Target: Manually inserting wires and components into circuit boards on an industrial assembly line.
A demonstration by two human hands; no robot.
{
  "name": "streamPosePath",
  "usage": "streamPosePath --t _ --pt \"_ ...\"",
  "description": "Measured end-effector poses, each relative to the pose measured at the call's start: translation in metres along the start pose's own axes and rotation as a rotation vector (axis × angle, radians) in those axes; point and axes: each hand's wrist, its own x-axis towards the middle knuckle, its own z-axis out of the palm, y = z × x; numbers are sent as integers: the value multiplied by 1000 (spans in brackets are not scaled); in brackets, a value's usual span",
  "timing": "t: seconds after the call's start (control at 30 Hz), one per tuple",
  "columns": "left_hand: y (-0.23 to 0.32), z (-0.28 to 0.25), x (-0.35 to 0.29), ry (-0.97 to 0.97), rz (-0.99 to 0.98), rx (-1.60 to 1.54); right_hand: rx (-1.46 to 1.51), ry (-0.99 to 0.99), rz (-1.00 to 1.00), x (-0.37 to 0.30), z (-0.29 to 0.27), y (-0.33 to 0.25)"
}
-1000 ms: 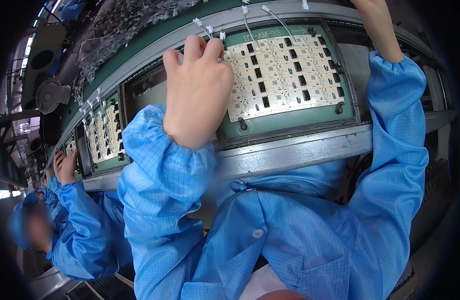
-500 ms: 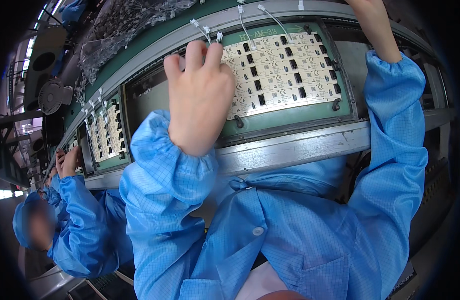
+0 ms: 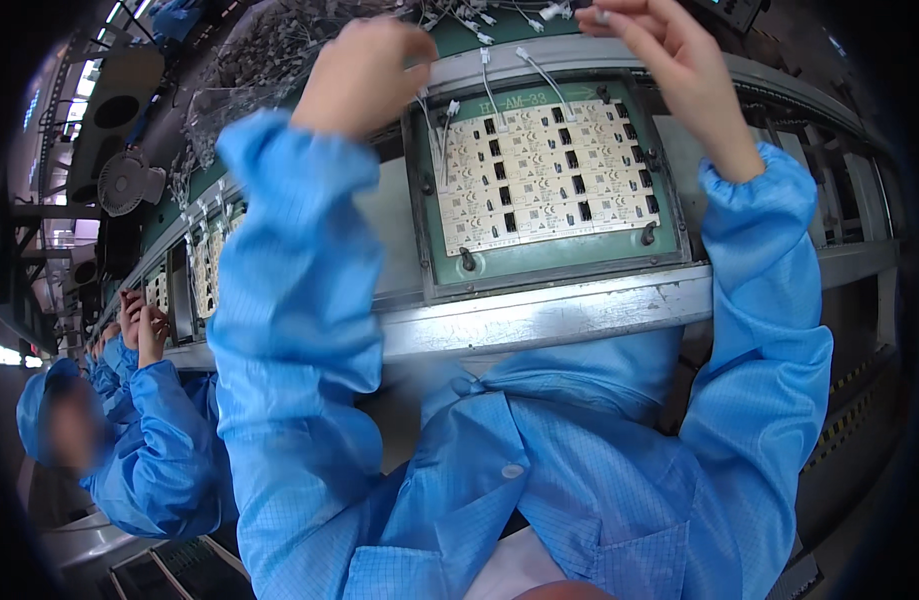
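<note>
Room, from left: a co-worker in blue (image 3: 164, 450) is raising both hands; a fan (image 3: 129, 184) is standing behind; grey parts (image 3: 269, 55) are lying heaped; a scuffed metal rail (image 3: 549, 315) is running crosswise. Left hand (image 3: 367, 75): curling beyond the panel's upper-left corner; grip cannot be told. Board panel (image 3: 559, 180): lying on a green plate (image 3: 549, 258), long axis running left-right, cables (image 3: 486, 80) pointing away from the wearer. Right hand (image 3: 674, 55): pinching a small pale piece (image 3: 601, 17) beyond the upper-right corner.

Far left is kinda crammed: a pale fan (image 3: 131, 183) is parked near a dark panel (image 3: 116, 90) with round openings, bright light (image 3: 3, 353) is spotted at the left edge, and yellow-black striping (image 3: 841, 428) is seen on the right.
</note>
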Motion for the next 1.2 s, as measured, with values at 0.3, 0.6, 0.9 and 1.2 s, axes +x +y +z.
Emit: streamPosePath --t 0.3,0.6,0.9,1.2 --pt "-133 61 133 70 -322 92 -345 -8 -255 -6 12 16" --pt "-80 77 148 -29 -467 265 -396 -48 -268 -15 2 11" --pt "-87 18 113 247 -462 -931 -222 -168 -311 -13 12 -3" --pt "33 -30 -66 -285 -184 -1453 -79 -210 -229 -9 32 -5"
